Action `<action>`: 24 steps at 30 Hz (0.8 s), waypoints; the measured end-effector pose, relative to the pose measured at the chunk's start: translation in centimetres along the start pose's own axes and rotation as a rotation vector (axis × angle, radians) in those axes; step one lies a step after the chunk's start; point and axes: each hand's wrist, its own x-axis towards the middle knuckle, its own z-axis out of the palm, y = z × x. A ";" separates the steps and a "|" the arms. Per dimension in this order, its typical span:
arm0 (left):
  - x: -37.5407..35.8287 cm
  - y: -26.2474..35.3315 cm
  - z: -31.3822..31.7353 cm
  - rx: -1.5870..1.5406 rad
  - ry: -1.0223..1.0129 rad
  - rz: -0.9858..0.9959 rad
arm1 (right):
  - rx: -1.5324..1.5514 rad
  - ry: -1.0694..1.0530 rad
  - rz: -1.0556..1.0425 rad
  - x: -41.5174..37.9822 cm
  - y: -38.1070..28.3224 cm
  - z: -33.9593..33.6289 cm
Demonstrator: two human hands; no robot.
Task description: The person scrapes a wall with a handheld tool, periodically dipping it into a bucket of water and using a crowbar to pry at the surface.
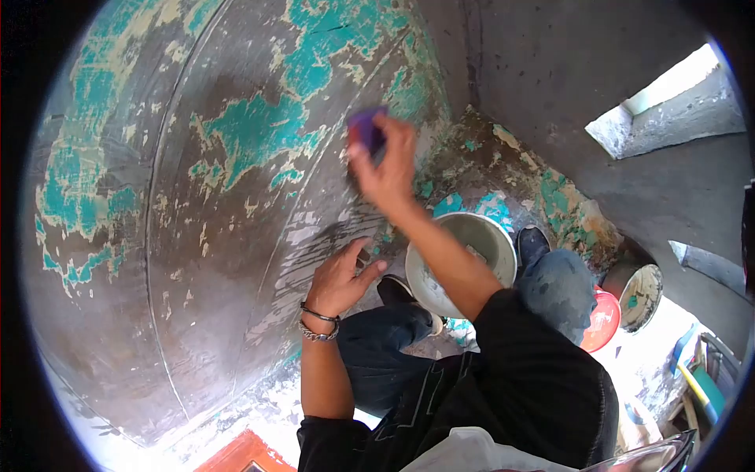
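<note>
My right hand [387, 167] is raised at the wall, its fingers gripping a small purple block [367, 130], perhaps a sponge, smeared by motion. The block is against or very close to the wall [228, 259], a grey surface with peeling turquoise and cream paint; contact cannot be made out. My left hand [340, 277], with two bracelets at its wrist, is lower down by the wall, fingers apart and holding nothing. Below my right forearm stands a pale round bucket [423, 289] between my knees, its inside partly hidden by that arm.
A red container [601, 321] and a dark, paint-stained bucket [641, 299] sit to the right of my knee. Paint flakes [554, 200] lie along the corner. Tools with coloured handles [700, 385] lean at lower right. An orange-red frame [250, 454] shows at the bottom.
</note>
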 end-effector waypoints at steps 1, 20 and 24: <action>-0.2 0.2 -0.1 -0.028 0.014 -0.003 | 0.011 -0.009 0.009 1.5 0.7 -0.2; -1.0 -0.7 0.9 0.043 0.022 0.029 | -0.043 -0.055 -0.045 -0.6 -2.7 0.2; -1.5 0.1 0.6 0.030 0.039 -0.031 | 0.075 0.073 0.365 -1.9 5.1 0.6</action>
